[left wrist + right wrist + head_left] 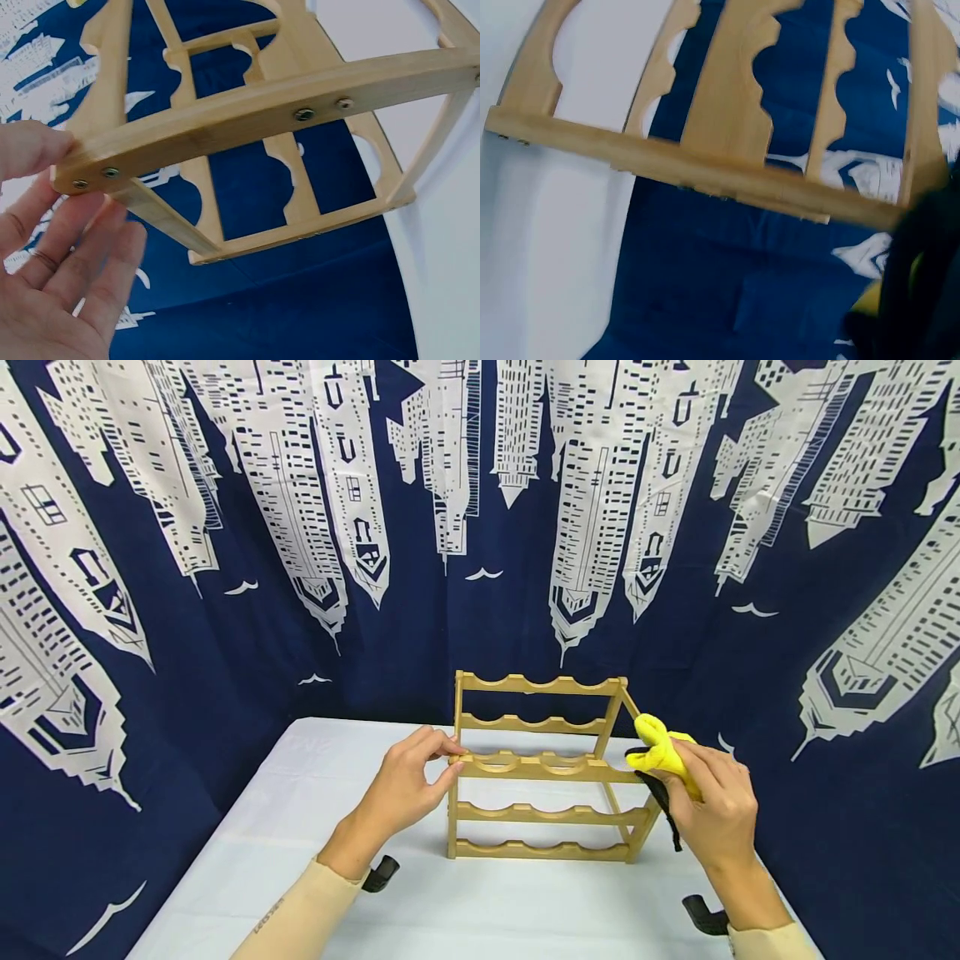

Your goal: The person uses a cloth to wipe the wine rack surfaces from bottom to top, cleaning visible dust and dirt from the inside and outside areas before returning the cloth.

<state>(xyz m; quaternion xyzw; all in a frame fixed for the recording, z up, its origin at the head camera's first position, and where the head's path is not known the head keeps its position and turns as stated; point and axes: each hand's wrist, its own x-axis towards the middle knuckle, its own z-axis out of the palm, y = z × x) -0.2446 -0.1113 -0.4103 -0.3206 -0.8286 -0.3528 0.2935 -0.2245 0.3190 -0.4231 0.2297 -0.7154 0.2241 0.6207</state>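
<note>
A wooden wine rack (551,814) with scalloped rails stands on the white table. At its upper front left corner, my left hand (408,777) pinches the wood. The left wrist view shows the thumb and fingers of the left hand (67,277) on either side of the end of a screwed upright (217,124). My right hand (716,802) grips a bunched yellow cloth (663,752) against the upper front right corner. A black strip (667,810) hangs below the cloth. In the right wrist view, black material hides most of the yellow cloth (866,300).
The white table (315,793) reaches back to a dark blue curtain (405,652) printed with white buildings. Black curved pieces (381,874) show beside both wrists, the other one (705,916) being by the right wrist.
</note>
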